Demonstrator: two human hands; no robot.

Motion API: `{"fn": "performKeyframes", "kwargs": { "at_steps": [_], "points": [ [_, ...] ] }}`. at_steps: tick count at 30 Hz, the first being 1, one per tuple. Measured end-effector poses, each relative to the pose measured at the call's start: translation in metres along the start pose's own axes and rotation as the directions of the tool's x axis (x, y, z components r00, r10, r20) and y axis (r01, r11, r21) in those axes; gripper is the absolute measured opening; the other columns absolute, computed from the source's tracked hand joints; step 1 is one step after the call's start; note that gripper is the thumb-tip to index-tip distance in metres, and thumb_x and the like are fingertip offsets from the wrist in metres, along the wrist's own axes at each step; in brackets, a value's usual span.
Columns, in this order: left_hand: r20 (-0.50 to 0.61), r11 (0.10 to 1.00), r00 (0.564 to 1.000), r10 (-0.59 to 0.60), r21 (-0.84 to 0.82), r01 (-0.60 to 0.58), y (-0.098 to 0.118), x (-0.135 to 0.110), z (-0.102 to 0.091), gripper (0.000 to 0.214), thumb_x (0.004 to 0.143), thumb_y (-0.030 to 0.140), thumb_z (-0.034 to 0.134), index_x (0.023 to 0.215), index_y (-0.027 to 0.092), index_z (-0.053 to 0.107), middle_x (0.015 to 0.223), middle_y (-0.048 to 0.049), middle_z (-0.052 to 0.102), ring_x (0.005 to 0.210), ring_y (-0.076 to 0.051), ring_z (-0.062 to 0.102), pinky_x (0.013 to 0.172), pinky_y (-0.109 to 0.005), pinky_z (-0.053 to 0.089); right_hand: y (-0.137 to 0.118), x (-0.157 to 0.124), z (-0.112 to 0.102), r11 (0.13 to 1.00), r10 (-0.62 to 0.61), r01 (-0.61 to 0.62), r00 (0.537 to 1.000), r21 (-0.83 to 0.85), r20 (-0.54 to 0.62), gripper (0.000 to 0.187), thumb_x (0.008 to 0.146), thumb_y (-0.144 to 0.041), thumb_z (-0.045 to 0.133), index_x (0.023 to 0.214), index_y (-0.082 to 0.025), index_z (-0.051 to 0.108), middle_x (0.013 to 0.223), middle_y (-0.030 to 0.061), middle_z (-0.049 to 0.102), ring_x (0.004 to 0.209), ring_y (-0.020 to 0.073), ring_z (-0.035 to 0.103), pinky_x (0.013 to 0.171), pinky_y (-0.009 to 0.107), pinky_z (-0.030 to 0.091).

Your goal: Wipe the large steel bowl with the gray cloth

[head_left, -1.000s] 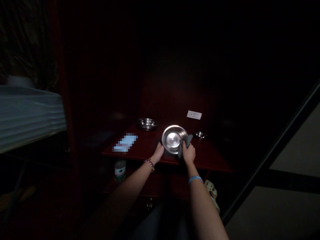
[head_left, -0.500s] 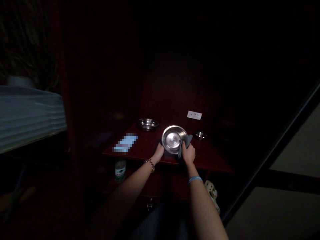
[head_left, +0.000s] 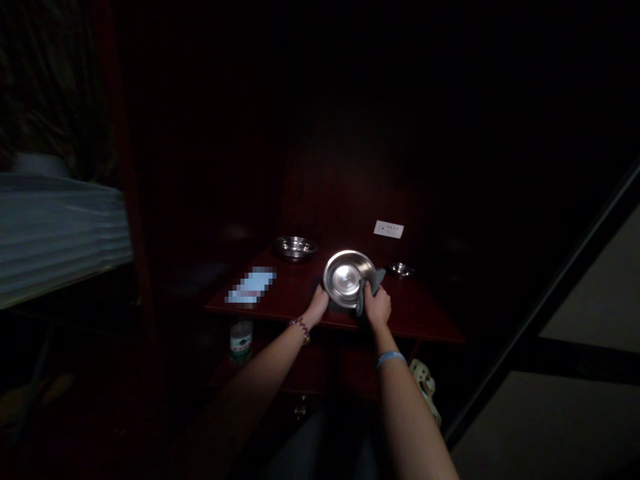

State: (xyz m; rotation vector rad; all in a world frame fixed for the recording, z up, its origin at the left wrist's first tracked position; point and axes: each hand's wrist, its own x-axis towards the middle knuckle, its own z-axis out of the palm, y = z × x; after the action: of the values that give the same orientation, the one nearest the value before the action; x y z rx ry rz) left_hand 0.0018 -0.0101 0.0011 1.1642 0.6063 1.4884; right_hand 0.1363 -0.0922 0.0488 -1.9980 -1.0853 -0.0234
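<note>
A shiny steel plate [head_left: 347,275] is tilted up toward me above the dark red table [head_left: 430,319]. My left hand [head_left: 317,307] grips its lower left rim. My right hand [head_left: 377,306] is closed on a grey cloth [head_left: 370,283] pressed against the plate's lower right edge. Both wrists wear bands: beads on the left, a blue strap on the right.
A second steel dish [head_left: 295,247] sits at the table's back left and a small steel bowl [head_left: 401,269] at the right. A pale card [head_left: 250,286] lies at the left. A white wall socket [head_left: 389,229] is behind. A water bottle [head_left: 241,341] stands under the table.
</note>
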Motion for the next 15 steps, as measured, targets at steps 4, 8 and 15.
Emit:
{"fn": "performKeyframes", "kwargs": {
  "at_steps": [4,8,15],
  "points": [
    [-0.022,1.000,0.999,-0.026,0.014,0.026,-0.0064,0.0039,-0.0027,0.035,0.079,0.033,0.064,0.109,0.015,0.067,0.122,-0.0130,0.068,0.119,-0.025,0.059,0.109,-0.042,0.038,0.0013,0.0009,0.0016,1.000,0.002,-0.002,1.000,-0.008,-0.001,0.049,0.095,-0.052,0.041,0.116,-0.017,0.068,0.099,0.0151,0.073,0.092,0.0277,0.069,0.080,0.035,0.052],
    [-0.006,0.999,1.000,-0.022,0.024,0.022,-0.0080,0.0050,-0.0029,0.035,0.080,0.032,0.063,0.109,0.014,0.066,0.125,-0.0132,0.067,0.118,-0.025,0.059,0.108,-0.042,0.040,0.0026,0.0021,0.0042,1.000,0.002,-0.002,1.000,0.010,-0.001,0.049,0.095,-0.052,0.041,0.115,-0.017,0.068,0.099,0.0145,0.073,0.091,0.0272,0.069,0.080,0.035,0.052],
    [-0.034,0.999,0.998,-0.046,0.015,0.046,-0.0055,0.0016,-0.0007,0.032,0.081,0.029,0.062,0.109,0.013,0.066,0.124,-0.0141,0.067,0.119,-0.026,0.059,0.109,-0.044,0.038,-0.0028,-0.0004,0.0043,0.999,0.002,-0.002,1.000,0.032,-0.012,0.050,0.095,-0.053,0.040,0.115,-0.016,0.068,0.103,0.0153,0.072,0.093,0.0280,0.069,0.084,0.036,0.051]
  ]
}}
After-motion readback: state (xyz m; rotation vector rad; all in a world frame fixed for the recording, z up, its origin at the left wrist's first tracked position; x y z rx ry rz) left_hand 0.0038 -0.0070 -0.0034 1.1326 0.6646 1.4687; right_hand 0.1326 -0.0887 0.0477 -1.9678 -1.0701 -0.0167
